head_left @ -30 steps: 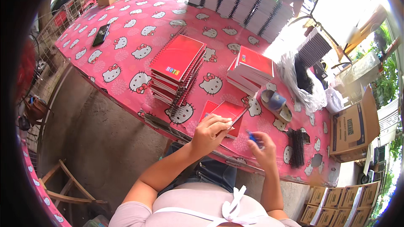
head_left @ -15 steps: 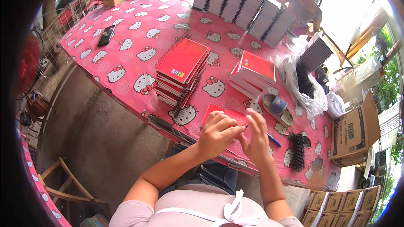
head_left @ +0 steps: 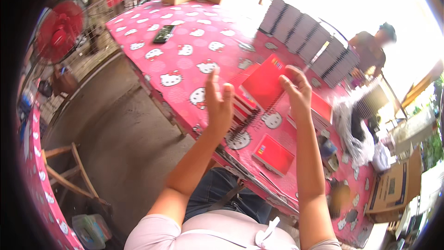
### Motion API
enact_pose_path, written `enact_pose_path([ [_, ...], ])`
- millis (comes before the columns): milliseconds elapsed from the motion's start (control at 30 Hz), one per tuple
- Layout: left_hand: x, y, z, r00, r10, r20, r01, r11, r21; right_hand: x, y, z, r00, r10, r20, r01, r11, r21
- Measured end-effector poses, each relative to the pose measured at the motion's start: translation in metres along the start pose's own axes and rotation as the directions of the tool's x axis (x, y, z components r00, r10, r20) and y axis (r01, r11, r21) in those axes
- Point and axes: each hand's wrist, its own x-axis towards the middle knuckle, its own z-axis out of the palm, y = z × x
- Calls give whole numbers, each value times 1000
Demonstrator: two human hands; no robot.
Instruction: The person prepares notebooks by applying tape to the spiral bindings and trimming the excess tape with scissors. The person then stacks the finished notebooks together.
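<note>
My right hand (head_left: 298,88) pinches the right edge of a red spiral notebook (head_left: 264,83), tilted over the stack of red spiral notebooks (head_left: 243,111). A thin pale stick (head_left: 317,53) juts up just beyond these fingers; whether they hold it too, I cannot tell. At the stack's left side, my left hand (head_left: 220,104) is open, fingers raised and nothing in it. Nearer me, another red notebook (head_left: 274,154) lies flat by the table's front edge. A second red pile (head_left: 320,107) is partly covered by my right forearm.
Tall bound grey-white stacks (head_left: 305,37) stand at the back, with a person (head_left: 370,51) behind them. Clear plastic bags (head_left: 354,132) and an open carton (head_left: 393,183) are at the right. A phone (head_left: 164,34) lies far left; a red fan (head_left: 60,30) stands beyond.
My hands have parted and moved up from the front notebook to the stack. The right now grips a red notebook there; the left has opened. The whole view has shifted.
</note>
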Motion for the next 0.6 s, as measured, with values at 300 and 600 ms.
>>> enact_pose_path([
  [300,6,-4,-2,982,167,90,-183,959,218,9,37,61,997,-75,-20,76,997,17],
  [600,-18,-44,-27,986,-29,164,-27,944,329,38,113,8,993,62,99,-70,995,71],
])
